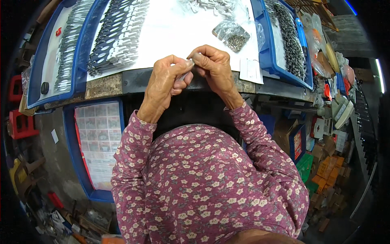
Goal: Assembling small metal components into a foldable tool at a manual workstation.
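Note:
My left hand (164, 79) and my right hand (216, 70) meet over the front edge of the workbench, thumbs and fingertips pinched close together. A small pale piece seems to show between the curled fingers of my left hand, but its kind is hidden. What my right fingertips pinch is too small to make out. Ahead and to the left, rows of flat dark parts with white ends (118, 40) lie overlapped on white paper (174, 30). A clear plastic bag of small metal screws (236, 40) rests beyond my right hand.
A blue tray (77, 69) with rows of thin metal pieces stands at left, another blue tray (268, 67) with dark pieces at right. Loose pale parts (217, 6) lie at the far side. A blue tool (300, 32) leans by the right tray. Red stools (22, 124) stand at left.

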Tool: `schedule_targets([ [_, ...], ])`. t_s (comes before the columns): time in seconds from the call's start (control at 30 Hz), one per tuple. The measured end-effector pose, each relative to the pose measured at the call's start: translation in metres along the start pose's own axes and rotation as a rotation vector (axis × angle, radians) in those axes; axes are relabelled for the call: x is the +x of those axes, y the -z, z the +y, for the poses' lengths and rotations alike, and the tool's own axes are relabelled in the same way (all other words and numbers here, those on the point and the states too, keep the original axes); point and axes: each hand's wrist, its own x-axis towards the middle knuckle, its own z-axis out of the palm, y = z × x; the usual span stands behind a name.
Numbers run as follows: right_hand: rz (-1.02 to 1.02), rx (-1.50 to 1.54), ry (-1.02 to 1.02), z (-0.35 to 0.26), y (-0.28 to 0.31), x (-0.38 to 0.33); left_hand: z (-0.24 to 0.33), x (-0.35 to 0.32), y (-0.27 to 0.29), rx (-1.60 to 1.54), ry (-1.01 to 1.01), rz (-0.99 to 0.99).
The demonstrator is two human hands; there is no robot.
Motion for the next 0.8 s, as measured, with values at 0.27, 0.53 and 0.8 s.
schedule_targets([
  [0.27, -0.053, 0.050, -0.069, -0.005, 0.003, 0.006, 0.005, 0.002, 0.003, 0.001, 0.047, -0.024],
  [0.53, -0.016, 0.029, -0.087, -0.006, -0.003, 0.002, 0.004, -0.003, -0.001, 0.042, 0.055, 0.025],
  [0.8, -0.064, -0.161, -0.068, -0.013, -0.002, 0.001, 0.002, 0.000, 0.009, -0.073, 0.068, -0.066],
])
